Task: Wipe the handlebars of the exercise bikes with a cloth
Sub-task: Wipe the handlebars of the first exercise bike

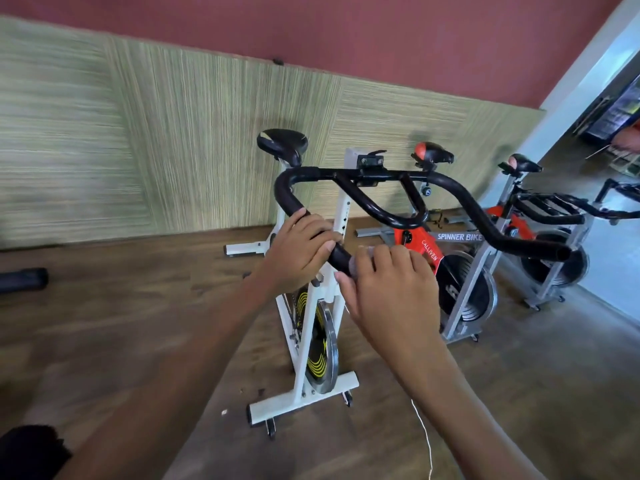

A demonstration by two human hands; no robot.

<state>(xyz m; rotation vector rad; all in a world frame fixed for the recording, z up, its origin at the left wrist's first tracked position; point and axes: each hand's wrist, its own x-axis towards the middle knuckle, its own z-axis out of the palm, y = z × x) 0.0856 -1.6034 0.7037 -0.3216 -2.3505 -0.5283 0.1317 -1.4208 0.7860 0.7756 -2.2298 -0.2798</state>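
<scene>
At the far left edge a dark roll [22,279] lies on the wooden floor [138,323] below the green panelled wall [173,133], well apart from the work. Just left of centre stands the white bike [304,341], and the left hand [301,249] has its fingers wrapped fully round the near left horn of that bike's handlebar [460,199], thumb closing underneath. That grip probably steadies the bar so it does not swing while it is rubbed.

Just to the right, the right hand [391,289] sits at the very tip of the same horn, touching the left hand's knuckles or nearly so. Its fingers are bent over a pale cloth [354,268], which is almost wholly hidden under them; only small bits show at the thumb side and above the knuckles. A thin thread [427,441] dangles toward the bottom of the frame, probably from the cloth. Holding the cloth cupped round the tube lets it cover the whole end in one pass.

The handlebar's long axis runs left to right across the middle of the frame. Both outer horns sweep down toward the lower edge; the left tip points lower right into the right hand, and the other tip ends open at the right.

Further right stand an orange bike [426,247] and a grey-framed bike [554,271], whose handlebars no hand touches
</scene>
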